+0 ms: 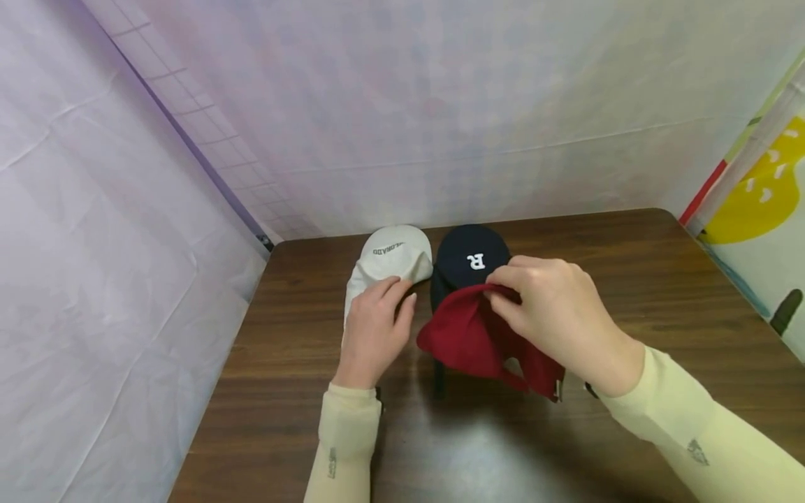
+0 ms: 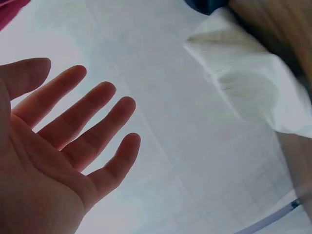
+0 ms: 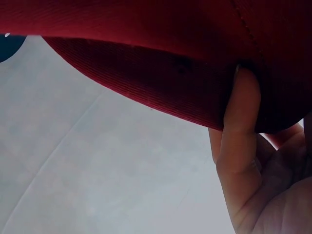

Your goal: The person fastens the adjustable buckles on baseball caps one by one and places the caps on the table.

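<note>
My right hand (image 1: 560, 314) pinches a red baseball cap (image 1: 468, 335) by its edge and holds it above the table. In the right wrist view the thumb (image 3: 242, 112) presses against the underside of the red cap (image 3: 136, 73). The left hand (image 1: 377, 328) hovers near a white cap (image 1: 393, 255) with dark lettering; in the left wrist view its fingers (image 2: 100, 139) are spread, relaxed, and hold nothing. Beside the white cap lies a navy cap (image 1: 472, 255) with a white letter R, partly hidden behind the red one.
The caps lie toward the back of a dark wooden table (image 1: 277, 335). A pale cloth (image 1: 440, 126) hangs behind it, with another sheet (image 1: 113, 244) on the left. A colourful patterned cloth (image 1: 755, 202) hangs on the right.
</note>
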`<state>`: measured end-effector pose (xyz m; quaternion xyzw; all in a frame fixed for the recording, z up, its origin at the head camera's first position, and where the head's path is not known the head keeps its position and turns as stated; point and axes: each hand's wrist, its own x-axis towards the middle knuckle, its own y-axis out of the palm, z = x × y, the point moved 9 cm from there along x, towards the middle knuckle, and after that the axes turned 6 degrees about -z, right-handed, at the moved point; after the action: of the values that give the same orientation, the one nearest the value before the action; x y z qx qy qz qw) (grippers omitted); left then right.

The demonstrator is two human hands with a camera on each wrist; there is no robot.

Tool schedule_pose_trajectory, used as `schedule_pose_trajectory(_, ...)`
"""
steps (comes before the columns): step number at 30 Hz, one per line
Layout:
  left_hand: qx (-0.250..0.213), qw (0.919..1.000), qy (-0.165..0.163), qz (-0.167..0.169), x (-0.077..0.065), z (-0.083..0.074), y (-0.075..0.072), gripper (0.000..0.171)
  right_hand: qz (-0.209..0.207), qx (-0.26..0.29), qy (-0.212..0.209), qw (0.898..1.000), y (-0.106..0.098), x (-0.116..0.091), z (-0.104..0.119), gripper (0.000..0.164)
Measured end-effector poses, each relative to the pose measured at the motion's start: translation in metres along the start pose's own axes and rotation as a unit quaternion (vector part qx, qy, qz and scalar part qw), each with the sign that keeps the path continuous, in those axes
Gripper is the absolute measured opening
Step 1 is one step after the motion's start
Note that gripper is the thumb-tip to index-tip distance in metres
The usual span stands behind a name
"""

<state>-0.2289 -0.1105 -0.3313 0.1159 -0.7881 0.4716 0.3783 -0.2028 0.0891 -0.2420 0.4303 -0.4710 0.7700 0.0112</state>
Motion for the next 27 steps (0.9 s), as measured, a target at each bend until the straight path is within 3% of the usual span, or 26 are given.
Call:
schedule_pose_trajectory(7, -0.02, 0.9979, 0.039, -0.048, 0.007, -0.027, -0.022, 0.027, 0.037, 0.016, 0.013, 0.999, 0.01, 0.003, -0.008, 0.007)
schedule_pose_trajectory(13, -0.04, 0.9885, 0.094, -0.111, 0.007, -0.057, -0.038, 0.026, 0.067, 0.026, 0.026, 0.997, 0.019, 0.004, -0.014, 0.006)
schedule_pose_trajectory(20, -0.068, 0.9675, 0.196, -0.144, -0.001, -0.09, -0.045, 0.029, 0.089, 0.031, 0.034, 0.995, 0.025, 0.008, -0.018, 0.005)
schedule_pose_trajectory(27, -0.054, 0.9432, 0.303, -0.124, -0.018, -0.122, -0.036, 0.034, 0.129, 0.049, 0.063, 0.988, 0.036, 0.01, -0.028, 0.004)
